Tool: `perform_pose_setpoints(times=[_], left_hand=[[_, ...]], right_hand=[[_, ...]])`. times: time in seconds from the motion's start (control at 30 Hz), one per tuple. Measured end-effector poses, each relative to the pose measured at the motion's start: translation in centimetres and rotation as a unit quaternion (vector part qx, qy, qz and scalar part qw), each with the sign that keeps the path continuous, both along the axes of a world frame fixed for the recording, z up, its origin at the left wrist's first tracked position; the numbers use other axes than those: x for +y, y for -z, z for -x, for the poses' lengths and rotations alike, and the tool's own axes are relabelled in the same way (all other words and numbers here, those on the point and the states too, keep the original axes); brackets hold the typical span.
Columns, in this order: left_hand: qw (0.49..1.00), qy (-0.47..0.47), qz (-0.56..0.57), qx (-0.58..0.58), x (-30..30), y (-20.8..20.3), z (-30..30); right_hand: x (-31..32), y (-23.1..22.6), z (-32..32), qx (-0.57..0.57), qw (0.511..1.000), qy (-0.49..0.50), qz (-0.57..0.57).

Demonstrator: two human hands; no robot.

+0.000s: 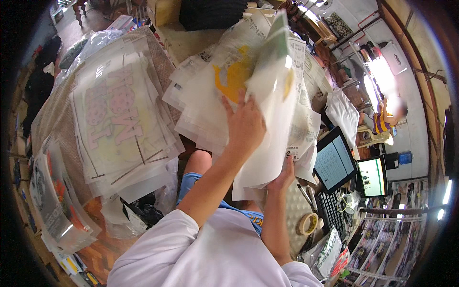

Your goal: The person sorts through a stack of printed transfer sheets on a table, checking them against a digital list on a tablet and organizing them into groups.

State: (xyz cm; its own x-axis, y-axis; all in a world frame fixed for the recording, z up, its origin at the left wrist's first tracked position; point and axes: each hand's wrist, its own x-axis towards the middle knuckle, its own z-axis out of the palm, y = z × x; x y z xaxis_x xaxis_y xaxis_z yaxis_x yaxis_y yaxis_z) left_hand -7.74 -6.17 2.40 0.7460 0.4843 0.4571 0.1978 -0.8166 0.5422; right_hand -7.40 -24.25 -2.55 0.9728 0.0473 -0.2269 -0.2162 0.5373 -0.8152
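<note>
A stack of translucent printed film sheets [196,112] lies ahead of me, its edges fanned unevenly. One large film sheet [265,143] is lifted and curled upright, with a green patch near its top. My right hand [283,176] grips that sheet by its lower right edge; some of its fingers are hidden behind it. My left hand [246,122] rests with spread fingers on the film beside the curl, just below a yellow printed figure [234,71]. To the left, another pile of film sheets [119,115] carries pink lettering and dark strips.
At the right are a tablet-like screen [334,158], a second screen [373,176], a black keyboard [331,210] and a tape roll [308,224]. Plastic-wrapped sheets [60,201] hang at the left. A person in a striped shirt [382,123] sits farther off. A black bundle [213,14] lies at the back.
</note>
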Motion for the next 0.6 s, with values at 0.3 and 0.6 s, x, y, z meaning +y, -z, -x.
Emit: perform_pose_setpoints(times=[0.3, 0.6], left_hand=[[0.966, 0.158, 0.178, -0.101, -4.9, -0.7, 0.6], [0.906, 0.036, 0.328, -0.265, -1.1, 1.3, -0.2]], right_hand=[[-1.4, 2.1, -0.6, -0.010, 1.000, -0.016, -0.017], [-2.6, 4.2, -0.8, -0.039, 0.999, -0.023, 0.001]])
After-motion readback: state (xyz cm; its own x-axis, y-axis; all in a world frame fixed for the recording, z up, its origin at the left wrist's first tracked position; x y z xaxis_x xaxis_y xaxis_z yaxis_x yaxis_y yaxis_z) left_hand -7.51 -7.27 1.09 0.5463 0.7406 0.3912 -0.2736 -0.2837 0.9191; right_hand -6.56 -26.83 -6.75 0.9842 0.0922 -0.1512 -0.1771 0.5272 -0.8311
